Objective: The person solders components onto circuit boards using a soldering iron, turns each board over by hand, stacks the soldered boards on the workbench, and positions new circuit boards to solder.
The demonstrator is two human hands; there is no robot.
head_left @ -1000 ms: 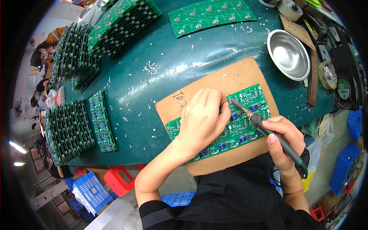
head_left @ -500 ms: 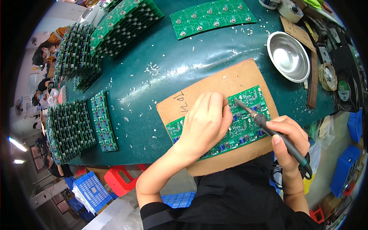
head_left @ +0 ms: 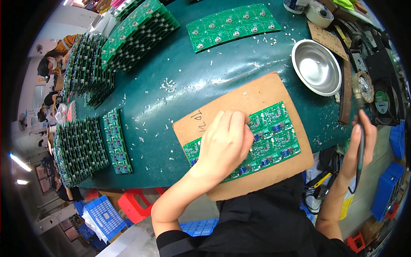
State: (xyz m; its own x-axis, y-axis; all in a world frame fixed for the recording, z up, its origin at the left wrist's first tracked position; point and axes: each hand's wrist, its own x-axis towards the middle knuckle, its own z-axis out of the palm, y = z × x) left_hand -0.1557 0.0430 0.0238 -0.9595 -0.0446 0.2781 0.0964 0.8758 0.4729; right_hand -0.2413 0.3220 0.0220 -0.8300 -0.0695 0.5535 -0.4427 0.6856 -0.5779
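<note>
A green circuit board (head_left: 276, 139) lay on a sheet of brown cardboard (head_left: 252, 94), along its nearer half, slightly tilted with it. The left hand (head_left: 229, 139) was over the board's left part, above the cardboard, its fingers curled down; whether they pinched anything could not be told, since the hand's back hid their tips. To the right of the cardboard, well apart from it, the right hand (head_left: 351, 157) had its fingers closed around a soldering iron (head_left: 361, 147). The iron pointed away from the person, its far end over or against a round dish (head_left: 364, 87); contact could not be made out.

The cardboard rested on a green bench (head_left: 192, 68). Beyond its upper right corner stood a shiny metal bowl (head_left: 317, 68). Past its far edge lay another green board (head_left: 233, 26) with round metal parts. Small pale scraps (head_left: 169, 85) were scattered to its upper left. Farther left of the cardboard were a narrow-looking board (head_left: 117, 141) and a tall stack of boards (head_left: 81, 147).
</note>
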